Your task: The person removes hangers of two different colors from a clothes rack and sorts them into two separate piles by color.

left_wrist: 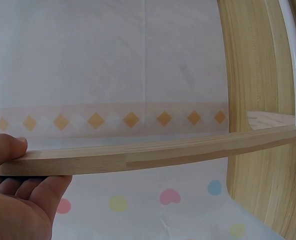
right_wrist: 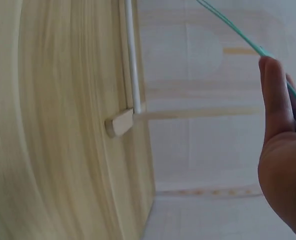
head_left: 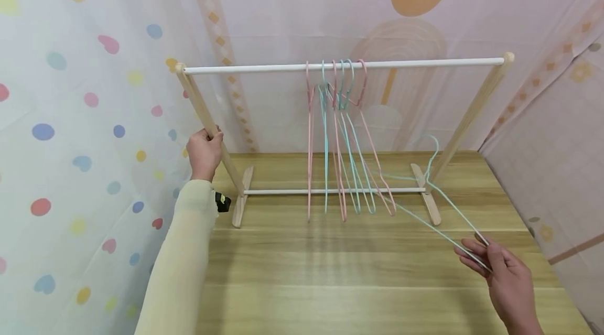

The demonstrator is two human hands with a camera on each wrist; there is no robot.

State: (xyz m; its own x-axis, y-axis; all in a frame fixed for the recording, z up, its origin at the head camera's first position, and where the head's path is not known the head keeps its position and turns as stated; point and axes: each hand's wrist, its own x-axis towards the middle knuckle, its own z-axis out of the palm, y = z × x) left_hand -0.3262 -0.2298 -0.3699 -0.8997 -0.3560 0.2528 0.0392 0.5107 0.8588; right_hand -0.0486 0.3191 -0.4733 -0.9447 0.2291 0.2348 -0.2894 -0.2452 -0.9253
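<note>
Two hands at work, one on each side of a small clothes rack.

Nearest, at lower right: right hand (head_left: 502,272) over the tabletop (head_left: 330,282), fingers pinched on the bottom wire of a light green hanger (head_left: 453,208). Same grip seen from the right wrist, with the thin green wire (right_wrist: 228,25) running past the fingertips. Hanger held slanted in the air, hook up beside the right post of the rack, well under the top rail and not on it. Cannot tell whether its wire touches the right foot of the rack.

A little further, at the left: left hand (head_left: 204,151) closed around the slanted wooden post (head_left: 207,120). Confirmed from the left wrist, thumb above and fingers below the wooden bar (left_wrist: 138,157). Seems to steady the rack.

Further back: white top rail (head_left: 424,62) with about five pink and green hangers (head_left: 310,167) hooked close together near its middle, lower ends hanging just above the thin bottom bar (head_left: 283,191). Exact count hard to tell, because the hooks overlap.

Behind everything, a pale curtain with coloured dots (head_left: 71,115).

Judged from this: most of the hanging done, one hanger in the hand not yet on the rail, no other loose hanger visible on the tabletop. Left to do, probably: raising the hook and setting it over the free part of the rail at the right.
</note>
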